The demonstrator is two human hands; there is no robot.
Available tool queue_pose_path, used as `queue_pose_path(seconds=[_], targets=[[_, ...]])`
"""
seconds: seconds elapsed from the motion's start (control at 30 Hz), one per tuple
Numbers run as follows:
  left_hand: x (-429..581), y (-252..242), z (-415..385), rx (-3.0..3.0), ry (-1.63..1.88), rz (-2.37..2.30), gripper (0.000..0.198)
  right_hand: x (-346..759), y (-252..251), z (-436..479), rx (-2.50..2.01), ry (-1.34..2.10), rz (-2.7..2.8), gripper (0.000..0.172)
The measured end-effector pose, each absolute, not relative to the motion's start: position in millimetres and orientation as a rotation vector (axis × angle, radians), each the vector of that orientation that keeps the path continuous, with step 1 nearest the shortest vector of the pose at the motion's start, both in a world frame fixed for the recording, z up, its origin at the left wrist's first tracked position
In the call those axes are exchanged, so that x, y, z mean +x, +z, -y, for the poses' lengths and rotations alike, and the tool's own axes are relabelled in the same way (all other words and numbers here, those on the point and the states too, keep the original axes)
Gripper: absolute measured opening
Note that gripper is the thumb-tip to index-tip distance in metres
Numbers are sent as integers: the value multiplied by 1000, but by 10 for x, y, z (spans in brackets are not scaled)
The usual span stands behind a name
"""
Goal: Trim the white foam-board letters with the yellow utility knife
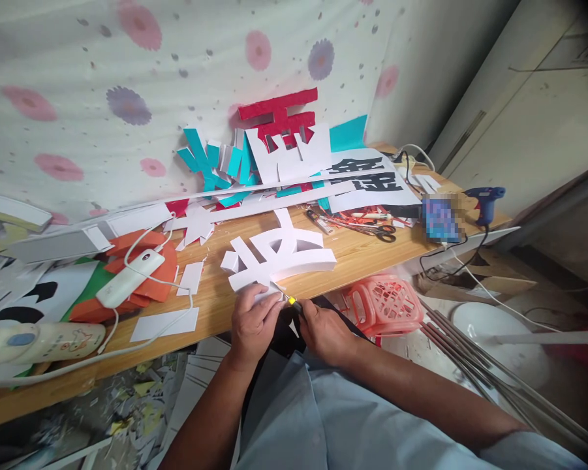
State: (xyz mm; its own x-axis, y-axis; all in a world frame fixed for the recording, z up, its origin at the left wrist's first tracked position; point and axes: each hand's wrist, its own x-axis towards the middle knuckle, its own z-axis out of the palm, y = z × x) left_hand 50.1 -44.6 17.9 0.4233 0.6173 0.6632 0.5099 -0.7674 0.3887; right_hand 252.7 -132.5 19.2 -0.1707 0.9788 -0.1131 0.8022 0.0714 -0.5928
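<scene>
A white raised character (284,251) of thick foam-like board lies on the wooden table in front of me. My left hand (255,320) grips its near end, the fingers bent and pressed against the white edge. In my right hand (325,331) is a black-and-yellow-handled knife (292,301), its thin metal tip touching or very near that same end, close to my left fingertips. The exact contact is hidden by the fingers. Left of the character lie small white offcuts (164,324). Beyond it are a pair of scissors (386,232) and a long white strip (284,201).
Red and teal character pieces (278,117) lean at the back. A blue glue gun (485,201) stands at the right end. At left are a white power strip (130,277) with cords and a bottle (44,343). A pink plastic stool (384,303) stands below the table edge.
</scene>
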Motion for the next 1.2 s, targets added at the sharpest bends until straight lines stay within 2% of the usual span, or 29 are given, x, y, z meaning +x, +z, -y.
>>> queue_pose_path(seconds=[0.4,0.7,0.93,1.1,1.2], targets=[[486,158,441,2556,1274,-1016,23,2573,247,1380,-1839,810,2078,28],[477,151,442,2544,1276,-1011,25,2679,237,1524,-1783,884,1855,31],[536,165,484,2579,1284,-1048,22,2715,303,1526,-1673,800,1745,40],[590,144,530,2584,1330,-1061,21,2907,490,1458,-1595,780,1677,29],[585,140,537,2592,1323,-1054,20,3001,495,1463,-1530,780,1630,31]])
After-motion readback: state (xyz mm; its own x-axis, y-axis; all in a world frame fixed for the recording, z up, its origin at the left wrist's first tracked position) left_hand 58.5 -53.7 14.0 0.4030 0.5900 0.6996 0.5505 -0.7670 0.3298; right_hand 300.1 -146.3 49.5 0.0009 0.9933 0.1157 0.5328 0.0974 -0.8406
